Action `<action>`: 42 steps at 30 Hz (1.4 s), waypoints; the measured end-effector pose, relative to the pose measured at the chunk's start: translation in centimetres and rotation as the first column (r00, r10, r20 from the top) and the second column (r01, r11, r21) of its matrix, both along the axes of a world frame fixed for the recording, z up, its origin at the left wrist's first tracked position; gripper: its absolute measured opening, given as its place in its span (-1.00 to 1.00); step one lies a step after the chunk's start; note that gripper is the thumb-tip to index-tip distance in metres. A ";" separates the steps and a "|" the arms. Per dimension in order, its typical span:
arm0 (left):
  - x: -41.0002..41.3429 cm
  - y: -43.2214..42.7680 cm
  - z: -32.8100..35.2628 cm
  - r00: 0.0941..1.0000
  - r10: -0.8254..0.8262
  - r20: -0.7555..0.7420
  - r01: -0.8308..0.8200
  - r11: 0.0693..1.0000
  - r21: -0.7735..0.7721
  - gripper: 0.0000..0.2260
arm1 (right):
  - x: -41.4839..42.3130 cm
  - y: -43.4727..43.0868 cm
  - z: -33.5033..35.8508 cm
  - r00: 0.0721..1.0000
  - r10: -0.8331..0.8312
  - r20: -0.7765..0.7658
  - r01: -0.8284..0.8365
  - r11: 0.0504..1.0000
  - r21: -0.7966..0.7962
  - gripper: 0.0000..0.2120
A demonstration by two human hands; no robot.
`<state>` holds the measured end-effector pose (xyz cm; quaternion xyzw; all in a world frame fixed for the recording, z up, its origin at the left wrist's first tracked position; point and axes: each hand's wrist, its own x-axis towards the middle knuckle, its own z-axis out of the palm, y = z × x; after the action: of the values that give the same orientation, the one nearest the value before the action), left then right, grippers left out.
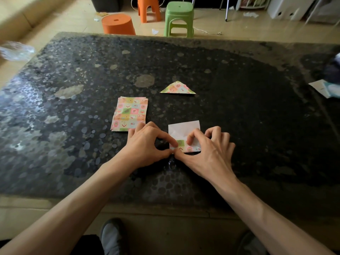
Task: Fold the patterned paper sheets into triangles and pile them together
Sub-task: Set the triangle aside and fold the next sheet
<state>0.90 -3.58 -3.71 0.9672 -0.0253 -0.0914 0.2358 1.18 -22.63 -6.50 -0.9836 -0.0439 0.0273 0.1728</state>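
Observation:
A stack of patterned square sheets [129,113] lies on the dark pebbled table [239,107], left of centre. One folded patterned triangle [177,88] rests farther back. Near me a single sheet [184,130] lies white side up, its near edge turned over so the pattern shows. My left hand [147,144] pinches that sheet's near left corner between thumb and forefinger. My right hand [207,150] pinches the turned-up near edge beside it, fingers curled over the paper.
White and pale blue papers [325,89] sit at the table's right edge, and a clear plastic wrapper [16,50] at the far left. Orange stools [118,24] and a green stool [179,19] stand on the floor beyond the table.

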 end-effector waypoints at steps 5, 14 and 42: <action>0.1 0.0 0.1 1.000 -0.008 -0.003 0.008 1.000 -0.002 -0.85 | 0.2 -0.1 0.2 1.000 0.003 -0.020 -0.002 1.000 0.013 -0.45; 0.1 0.1 -0.2 1.000 0.001 0.017 -0.001 1.000 0.001 -0.86 | 0.4 -0.5 0.6 0.997 0.030 -0.069 -0.028 0.999 0.029 -0.52; -0.4 -1.1 -1.7 0.981 0.050 0.185 -0.055 0.998 0.021 -0.74 | 2.4 -1.6 3.4 0.943 0.031 -0.332 0.017 0.990 0.141 -0.81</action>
<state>0.54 -4.68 -5.46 0.9748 -0.0202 0.0044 0.2223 3.56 -24.26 -3.09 -0.9499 -0.0196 0.1906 0.2470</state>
